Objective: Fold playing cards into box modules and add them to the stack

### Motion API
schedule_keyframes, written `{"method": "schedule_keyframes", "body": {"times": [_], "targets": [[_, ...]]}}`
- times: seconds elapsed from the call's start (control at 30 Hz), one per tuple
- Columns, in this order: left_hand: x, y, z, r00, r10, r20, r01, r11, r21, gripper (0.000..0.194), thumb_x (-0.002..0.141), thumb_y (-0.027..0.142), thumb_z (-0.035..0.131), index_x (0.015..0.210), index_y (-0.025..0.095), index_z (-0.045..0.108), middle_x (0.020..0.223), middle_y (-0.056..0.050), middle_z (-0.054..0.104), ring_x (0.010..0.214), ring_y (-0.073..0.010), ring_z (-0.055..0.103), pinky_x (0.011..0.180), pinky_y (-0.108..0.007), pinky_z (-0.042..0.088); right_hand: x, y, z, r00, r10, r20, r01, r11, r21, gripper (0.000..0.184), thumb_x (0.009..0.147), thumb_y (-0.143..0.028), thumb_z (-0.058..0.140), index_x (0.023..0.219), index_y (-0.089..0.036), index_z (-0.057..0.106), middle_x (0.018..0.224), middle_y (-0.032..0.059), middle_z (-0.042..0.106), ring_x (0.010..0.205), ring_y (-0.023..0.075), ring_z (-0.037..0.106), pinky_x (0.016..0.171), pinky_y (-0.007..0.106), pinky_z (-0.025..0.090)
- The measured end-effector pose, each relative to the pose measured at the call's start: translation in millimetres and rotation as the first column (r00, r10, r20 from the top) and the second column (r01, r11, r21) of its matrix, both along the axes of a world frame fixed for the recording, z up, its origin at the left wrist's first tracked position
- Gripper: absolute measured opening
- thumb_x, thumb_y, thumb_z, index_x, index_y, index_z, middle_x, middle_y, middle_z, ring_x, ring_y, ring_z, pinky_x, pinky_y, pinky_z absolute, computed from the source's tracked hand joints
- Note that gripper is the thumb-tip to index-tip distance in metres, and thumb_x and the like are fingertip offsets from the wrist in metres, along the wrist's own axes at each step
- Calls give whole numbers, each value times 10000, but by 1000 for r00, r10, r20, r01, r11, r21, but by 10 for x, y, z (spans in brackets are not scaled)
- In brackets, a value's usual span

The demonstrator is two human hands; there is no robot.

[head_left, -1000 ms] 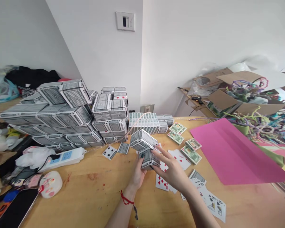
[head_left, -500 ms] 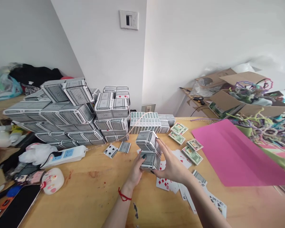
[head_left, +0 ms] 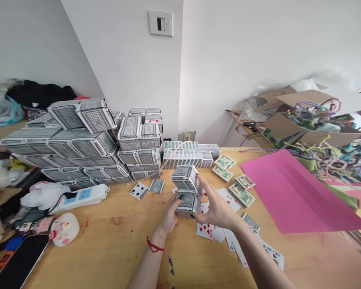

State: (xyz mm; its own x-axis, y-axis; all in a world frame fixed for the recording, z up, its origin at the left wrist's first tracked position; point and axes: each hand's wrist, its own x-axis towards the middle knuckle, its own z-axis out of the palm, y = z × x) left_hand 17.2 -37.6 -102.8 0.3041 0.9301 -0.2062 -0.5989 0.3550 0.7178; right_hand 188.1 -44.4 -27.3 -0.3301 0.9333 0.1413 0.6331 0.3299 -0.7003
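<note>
Thumb and fingers of the left hand [head_left: 167, 216] are closed on a block of two grey-and-white box shapes made of folded patterned playing cards [head_left: 186, 200], the dark-nailed thumb lying across the face of the lower one. The right hand [head_left: 216, 206] clasps the same block from its right side, fingertips at the upper box, thumb near the bottom edge, so both hands grip it together. The block is held over the middle of the worn yellow-brown wooden tabletop [head_left: 108, 249]; whether its base touches the wood cannot be told. A knotted red string bracelet [head_left: 153, 246] circles the left wrist.

Just beside and below the right hand lie loose white playing cards with red diamonds [head_left: 206, 231]. More white cards with black court figures [head_left: 276, 257] spread to the right of that forearm. Left of the block, a white card with black spades [head_left: 138, 190] lies next to a grey patterned card, face down [head_left: 157, 185].

To the right are small green banknote-printed bundles [head_left: 242, 194], then a large magenta paper sheet [head_left: 297, 192]. Beyond the block stands a low row of green-and-white folded pieces [head_left: 182, 152]; left of it rises a tall stack of grey patterned card boxes [head_left: 140, 136], with a wider tiered stack [head_left: 87, 144] farther left. A white power strip with blue sockets [head_left: 86, 194] lies in front of the wider stack. Far right, an open brown cardboard box [head_left: 284, 126] holds tangled multicoloured yarn [head_left: 314, 116].
</note>
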Motion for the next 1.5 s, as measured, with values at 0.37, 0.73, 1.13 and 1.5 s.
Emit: {"method": "schedule_keyframes", "body": {"times": [0.37,0.73,1.13,1.5], "targets": [[-50,17,55,999,-36,-18,36,999,5,386,720,247,624,1102,187,618,1072,-56,665,1006,-246,576,794,-286,418,40,-4,-25,1000,-5,-3,5,1000,-26,977,566,-231,654,1405,-231,153,1362,127,394,1235,317,374,955,482,369],[-110,39,98,995,-95,-26,95,995,11,390,716,220,633,1105,211,621,1000,-55,692,1006,-254,582,826,-308,410,9,-21,9,999,-3,53,3,1000,7,973,550,-230,644,1399,-215,170,1364,134,398,1209,325,411,940,459,383],[-142,31,119,988,-136,-74,139,990,34,379,711,237,639,1088,212,627,1037,-58,677,1016,-251,574,838,-310,405,30,-57,-4,997,5,82,-7,1000,21,980,557,-226,634,1405,-181,143,1385,158,362,1268,311,337,966,447,363],[-144,35,96,983,-158,-95,160,987,15,450,708,259,638,1150,193,576,961,-55,676,790,-182,597,648,-241,416,45,-82,-38,995,5,102,-5,1000,0,1003,565,-236,660,1413,-208,124,1429,153,289,1301,336,264,980,492,335]]}}
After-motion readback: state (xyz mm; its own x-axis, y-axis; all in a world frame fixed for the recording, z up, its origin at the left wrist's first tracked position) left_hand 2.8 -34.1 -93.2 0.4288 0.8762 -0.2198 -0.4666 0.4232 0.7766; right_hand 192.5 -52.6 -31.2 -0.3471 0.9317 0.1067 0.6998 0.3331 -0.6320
